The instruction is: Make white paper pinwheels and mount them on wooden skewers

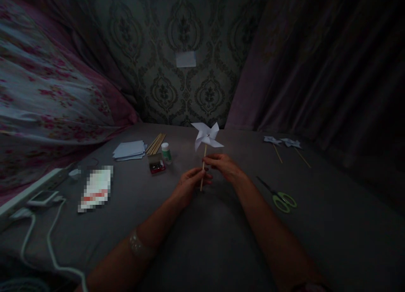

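A white paper pinwheel point(208, 136) with a small shiny pin at its centre stands upright on a thin wooden stick point(201, 183), in the middle of the view. My left hand point(190, 181) grips the lower part of the stick between thumb and fingers. Higher on the same stick, just below the paper blades, my right hand point(224, 164) pinches it. The stick's lower end pokes out below my left hand. Neither hand touches the blades.
Green-handled scissors point(283, 200) and two finished pinwheels point(291, 143) lie right. Left are stacked paper point(129, 150), wooden sticks point(156, 143), a glue bottle point(166, 153), an open pin box point(157, 166), a blurred packet point(96, 188) and a power strip point(47, 182) with white cables.
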{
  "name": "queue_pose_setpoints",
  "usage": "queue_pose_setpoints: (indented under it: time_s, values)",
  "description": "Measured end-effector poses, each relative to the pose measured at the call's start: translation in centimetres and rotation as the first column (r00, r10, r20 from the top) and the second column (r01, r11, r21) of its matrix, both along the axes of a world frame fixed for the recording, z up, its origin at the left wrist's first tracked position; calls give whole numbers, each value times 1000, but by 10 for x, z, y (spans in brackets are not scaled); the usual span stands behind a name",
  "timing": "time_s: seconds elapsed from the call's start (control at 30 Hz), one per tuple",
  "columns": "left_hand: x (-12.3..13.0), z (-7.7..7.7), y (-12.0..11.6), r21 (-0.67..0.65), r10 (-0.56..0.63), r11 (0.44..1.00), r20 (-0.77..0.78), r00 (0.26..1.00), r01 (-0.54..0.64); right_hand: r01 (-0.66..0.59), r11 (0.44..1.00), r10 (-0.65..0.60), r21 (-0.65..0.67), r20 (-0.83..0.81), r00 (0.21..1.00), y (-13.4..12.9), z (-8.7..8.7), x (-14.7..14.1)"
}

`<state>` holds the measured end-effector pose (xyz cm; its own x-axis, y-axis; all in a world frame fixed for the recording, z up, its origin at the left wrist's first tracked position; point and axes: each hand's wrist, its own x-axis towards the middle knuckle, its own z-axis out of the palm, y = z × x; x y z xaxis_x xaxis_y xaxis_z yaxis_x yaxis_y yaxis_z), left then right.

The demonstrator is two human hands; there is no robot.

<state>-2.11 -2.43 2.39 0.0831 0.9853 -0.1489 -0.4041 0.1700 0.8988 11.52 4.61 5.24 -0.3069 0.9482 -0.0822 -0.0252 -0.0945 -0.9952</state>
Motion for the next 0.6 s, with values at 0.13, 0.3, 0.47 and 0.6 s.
queue_pose_setpoints:
  time_s: [0.13,0.3,0.47,0.6]
  values:
    - [1,1,-2,-58,-39,998,7,999,39,84,996,-84,22,-3,996,4,4,8]
    - [2,-1,-4,-88,-92,992,-21,996,90,85,995,-86,55,14,996,5,6,9]
    - [1,0,-2,-79,-63,995,-30,998,60,101,984,-124,150,156,980,9,6,16]
    - [0,3,-2,-96,-25,995,-41,999,21,389,780,-564,490,280,777,14,14,33]
